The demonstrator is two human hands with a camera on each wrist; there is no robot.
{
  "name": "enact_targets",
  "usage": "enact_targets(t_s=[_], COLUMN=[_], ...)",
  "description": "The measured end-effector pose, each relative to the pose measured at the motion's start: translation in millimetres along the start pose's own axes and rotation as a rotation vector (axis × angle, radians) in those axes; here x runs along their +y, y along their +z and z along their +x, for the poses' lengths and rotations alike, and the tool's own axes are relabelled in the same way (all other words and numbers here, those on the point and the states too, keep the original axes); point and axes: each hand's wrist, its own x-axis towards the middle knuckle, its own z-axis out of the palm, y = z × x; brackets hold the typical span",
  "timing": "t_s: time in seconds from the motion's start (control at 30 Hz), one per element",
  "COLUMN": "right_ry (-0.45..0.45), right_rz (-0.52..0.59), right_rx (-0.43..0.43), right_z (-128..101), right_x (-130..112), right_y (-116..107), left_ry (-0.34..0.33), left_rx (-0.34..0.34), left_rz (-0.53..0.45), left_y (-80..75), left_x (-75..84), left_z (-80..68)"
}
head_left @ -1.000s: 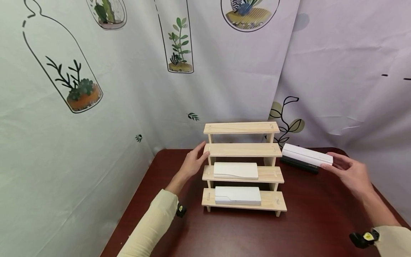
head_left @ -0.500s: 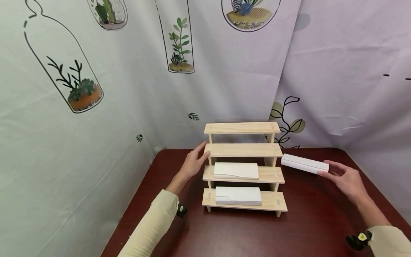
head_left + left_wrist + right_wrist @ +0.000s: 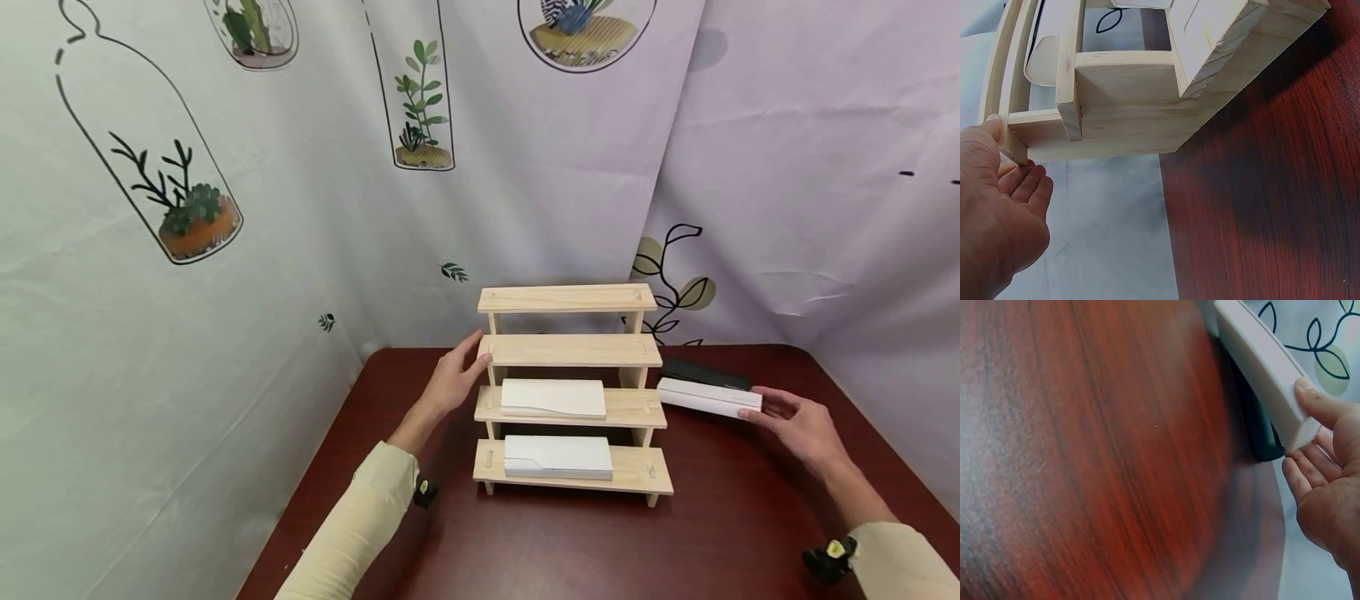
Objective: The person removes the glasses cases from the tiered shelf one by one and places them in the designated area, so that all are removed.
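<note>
A stepped wooden display rack [image 3: 567,350] with several tiers stands on the table. My left hand [image 3: 450,377] grips the left end of its second tier from the top, the thumb [image 3: 992,127] on one face of the board and the fingers round the edge. Two white glasses cases lie on the rack: one [image 3: 552,398] on the third tier, one [image 3: 557,457] on the lowest. My right hand [image 3: 802,429] holds another white glasses case [image 3: 708,397] by its right end, right of the rack. Behind it lies a black glasses case [image 3: 705,373], partly hidden.
The dark red wooden table [image 3: 570,542] extends in front and to both sides. Behind it hangs a pale curtain [image 3: 555,217] printed with plants in jars, close to the table's back edge. The left curtain wall [image 3: 187,375] runs along the table's left side.
My right hand has brought the white glasses case toward me and slightly left. The black case, covered half a second ago, shows behind it again. My left hand keeps its place on the rack.
</note>
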Motion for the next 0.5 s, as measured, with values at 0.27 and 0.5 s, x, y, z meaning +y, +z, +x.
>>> enact_targets(t_s=[0.27,0.5], right_ry=[0.044,0.054], right_rz=[-0.006,-0.027], right_rx=[-0.044,-0.061], right_z=[-2.5,0.1], right_x=[6.4,14.1], right_y=[-2.8,-0.6], left_ry=[-0.005,-0.015], left_rx=[-0.002,-0.003], left_rz=[0.003,-0.004], left_y=[-0.3,0.7], left_x=[2.1,2.8], left_z=[0.3,-1.1])
